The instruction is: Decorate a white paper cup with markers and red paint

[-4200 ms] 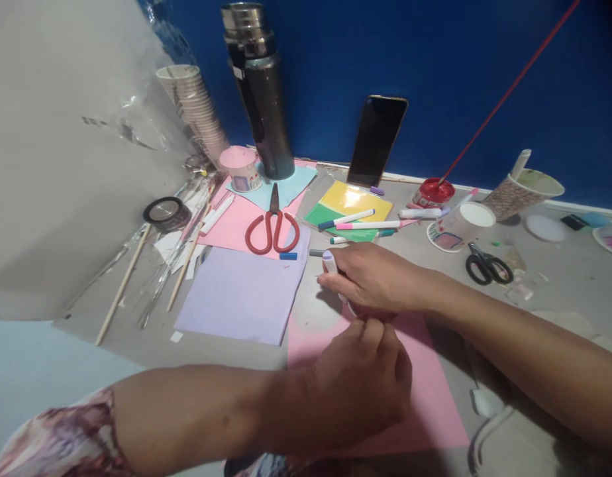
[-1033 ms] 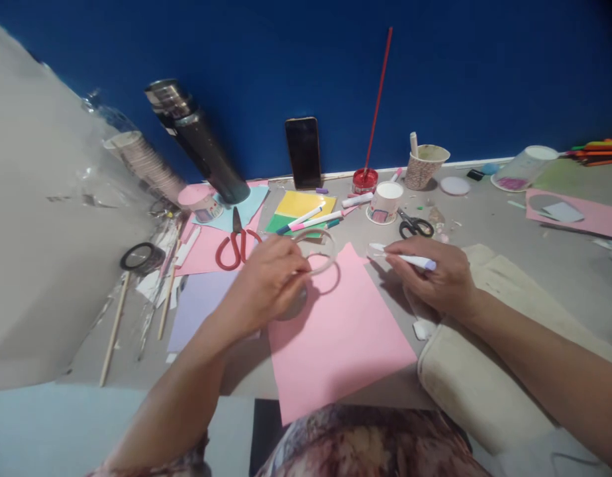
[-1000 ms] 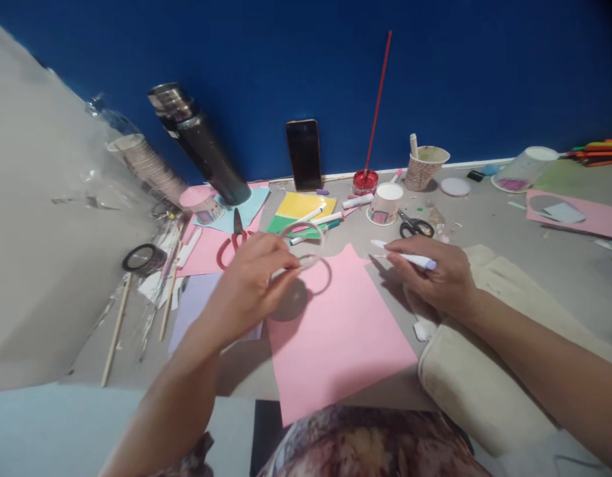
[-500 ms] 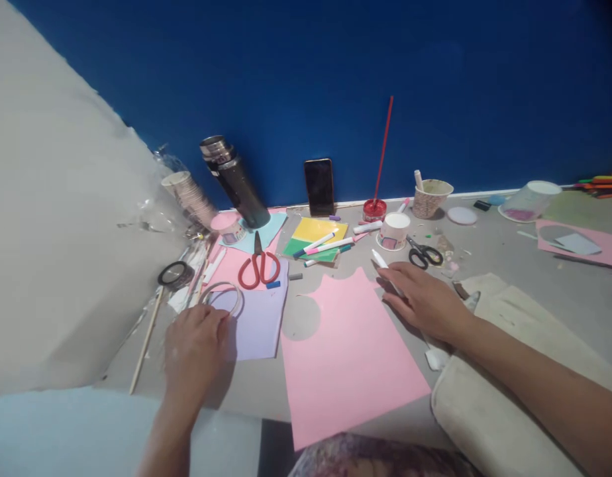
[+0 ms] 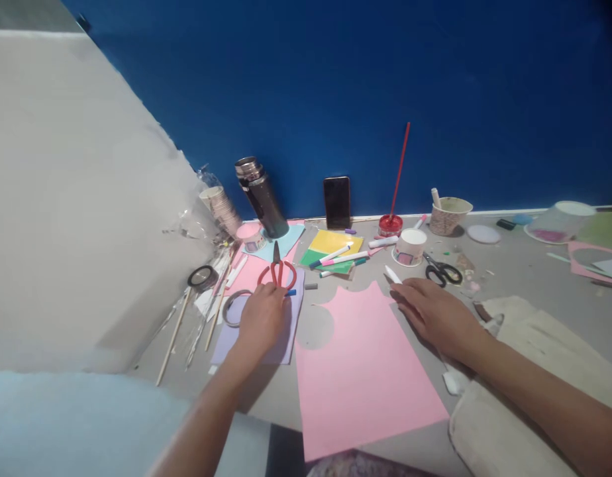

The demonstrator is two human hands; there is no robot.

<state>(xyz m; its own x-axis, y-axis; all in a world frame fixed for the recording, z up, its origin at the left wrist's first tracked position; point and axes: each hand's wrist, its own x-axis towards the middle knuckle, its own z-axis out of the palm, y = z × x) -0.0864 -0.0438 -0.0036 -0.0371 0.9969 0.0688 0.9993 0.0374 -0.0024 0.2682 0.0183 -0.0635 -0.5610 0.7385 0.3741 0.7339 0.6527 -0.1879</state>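
Note:
My left hand [image 5: 266, 315] is over the purple paper [image 5: 293, 324], its fingertips at the handles of the red-handled scissors [image 5: 277, 265]. Its fingers point away from me and their undersides are hidden, so a grip on the scissors cannot be made out. Beside that hand, on the left, lies a ring-shaped roll of tape [image 5: 230, 311]. My right hand [image 5: 435, 315] is closed around a white marker [image 5: 393, 273], whose tip sticks out past the fingers. Between my hands lies a pink sheet [image 5: 365, 384] with rounded cut-outs along its far and left edges.
Black scissors [image 5: 442, 271] and an upturned paper cup [image 5: 409, 247] lie beyond my right hand. Several markers rest on yellow and green paper [image 5: 330, 245]. A steel flask [image 5: 263, 202] and a phone [image 5: 337, 202] stand by the blue wall. Cream cloth [image 5: 524, 371] lies under my right forearm.
My left hand has left the tape roll and moved right to the scissors' handles. My right hand keeps its place by the pink sheet with the marker. The whole view has shifted slightly.

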